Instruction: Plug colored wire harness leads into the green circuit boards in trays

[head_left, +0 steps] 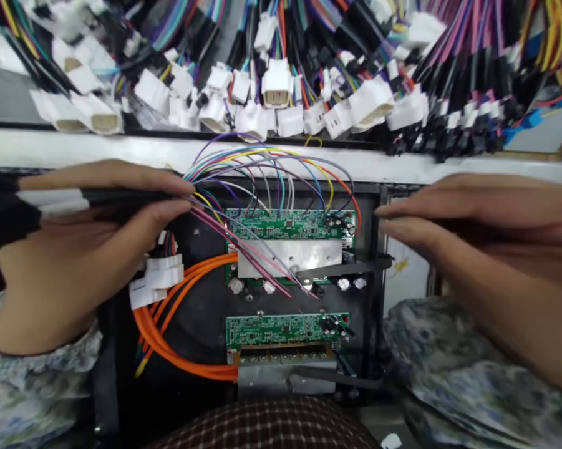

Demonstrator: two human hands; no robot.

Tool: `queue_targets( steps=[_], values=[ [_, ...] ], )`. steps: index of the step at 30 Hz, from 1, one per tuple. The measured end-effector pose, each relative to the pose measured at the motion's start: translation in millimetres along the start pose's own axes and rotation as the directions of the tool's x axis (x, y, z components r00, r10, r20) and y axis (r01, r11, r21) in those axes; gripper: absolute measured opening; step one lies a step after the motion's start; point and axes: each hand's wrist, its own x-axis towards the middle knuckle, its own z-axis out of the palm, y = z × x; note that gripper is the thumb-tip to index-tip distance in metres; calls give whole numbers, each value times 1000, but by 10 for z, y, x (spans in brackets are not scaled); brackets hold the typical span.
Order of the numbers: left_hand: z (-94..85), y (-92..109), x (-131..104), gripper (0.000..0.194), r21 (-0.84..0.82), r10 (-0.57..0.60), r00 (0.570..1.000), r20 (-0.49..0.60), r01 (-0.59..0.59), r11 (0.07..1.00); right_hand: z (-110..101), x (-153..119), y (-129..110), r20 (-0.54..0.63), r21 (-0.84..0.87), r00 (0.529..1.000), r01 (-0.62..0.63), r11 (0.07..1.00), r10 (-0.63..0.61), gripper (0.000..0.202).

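My left hand point(88, 249) pinches a black-sleeved wire bundle point(131, 196) at the left. Thin coloured wires point(262, 149) fan out from its fingertips; many arch over to the top edge of the upper green circuit board point(290, 224). Several pink and grey wires point(262, 259) hang loose-ended across that board's metal plate point(271, 252). My right hand point(477, 249) is raised right of the board, thumb and forefinger pressed together; what they hold, if anything, is too small to tell. A second green board point(285, 328) lies below the first.
Many wire harnesses with white connectors point(276, 87) lie along the back, behind a white ledge point(145, 148). Thick orange cables point(168, 349) curve beside the boards at the left, near white connectors point(156, 279). Black straps point(346, 268) stretch across the boards' right side.
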Motion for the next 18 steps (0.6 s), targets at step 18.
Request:
queue_targets(
  steps=[18],
  values=[
    [-77,-26,65,13,-8,247,969,3,-247,969,624,318,-284,111,-7,993,49,999,-48,5]
  ],
)
